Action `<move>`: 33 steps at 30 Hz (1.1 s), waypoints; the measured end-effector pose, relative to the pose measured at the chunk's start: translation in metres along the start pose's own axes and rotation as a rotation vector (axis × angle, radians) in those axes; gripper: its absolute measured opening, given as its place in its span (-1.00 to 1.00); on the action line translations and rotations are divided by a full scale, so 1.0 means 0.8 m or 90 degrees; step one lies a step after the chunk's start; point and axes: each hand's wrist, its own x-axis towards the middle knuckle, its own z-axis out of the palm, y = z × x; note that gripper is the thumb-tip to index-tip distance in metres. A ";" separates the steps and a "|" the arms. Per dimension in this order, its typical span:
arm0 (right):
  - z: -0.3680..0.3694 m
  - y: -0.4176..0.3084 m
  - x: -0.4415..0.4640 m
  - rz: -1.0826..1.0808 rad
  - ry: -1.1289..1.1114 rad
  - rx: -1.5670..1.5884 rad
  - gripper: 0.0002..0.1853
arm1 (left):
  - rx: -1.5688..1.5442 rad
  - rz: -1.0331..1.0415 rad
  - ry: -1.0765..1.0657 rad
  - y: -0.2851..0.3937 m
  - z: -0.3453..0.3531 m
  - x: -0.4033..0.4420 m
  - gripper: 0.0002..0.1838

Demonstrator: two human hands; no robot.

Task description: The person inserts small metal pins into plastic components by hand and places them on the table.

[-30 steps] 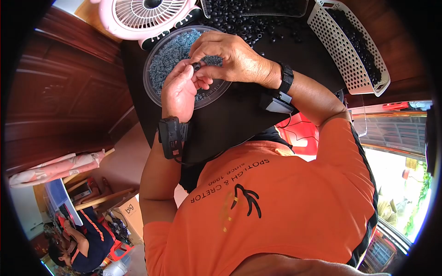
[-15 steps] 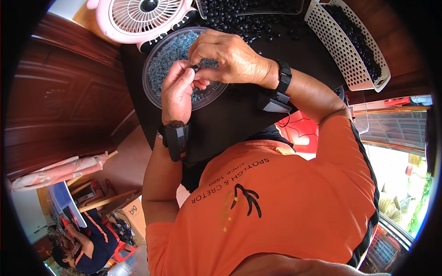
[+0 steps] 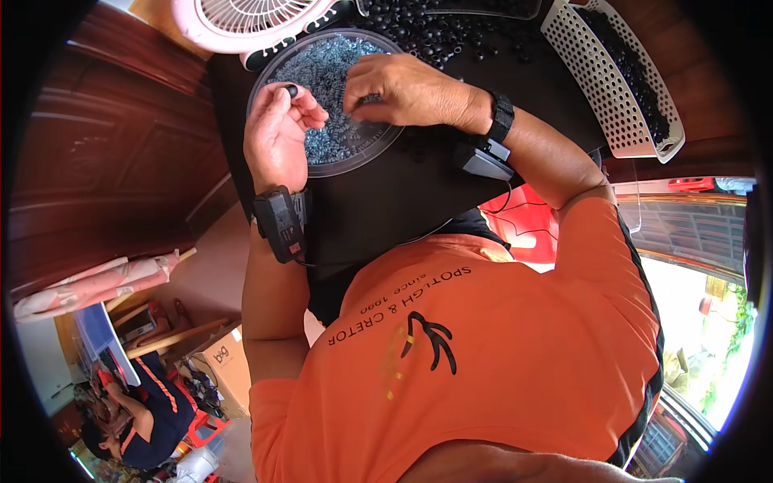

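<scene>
My left hand is closed, with a small black round plastic part pinched between thumb and forefinger. It is raised over the left rim of a clear round tub. Inside the tub lie a great many small bluish see-through pieces. Over the tub's right side hangs my right hand, its fingers curled in toward the thumb. What those fingertips hold, if anything, is too small to make out. Both wrists wear black straps with box-like devices.
Loose black round parts are spread on the dark table behind the tub. A pink fan stands at the back left. At the right is a white perforated basket with black parts. Another person sits at lower left.
My hands have come apart. The left moved leftward, keeping the black part in its fingers; the right stayed over the tub and drew away from that part.
</scene>
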 end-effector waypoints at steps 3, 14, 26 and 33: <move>0.006 -0.007 0.002 0.014 -0.068 0.002 -0.87 | 0.006 0.007 0.003 0.000 0.000 0.001 -0.78; 0.025 -0.007 0.002 0.006 -0.062 -0.033 -0.88 | 0.008 -0.008 0.039 0.000 0.012 0.002 -0.81; 0.025 -0.011 0.001 -0.016 -0.083 -0.043 -0.86 | 0.009 -0.016 0.015 -0.002 0.005 0.003 -0.79; 0.024 -0.004 0.003 0.006 -0.001 -0.081 -0.87 | -0.010 -0.016 -0.007 -0.004 0.000 0.002 -0.78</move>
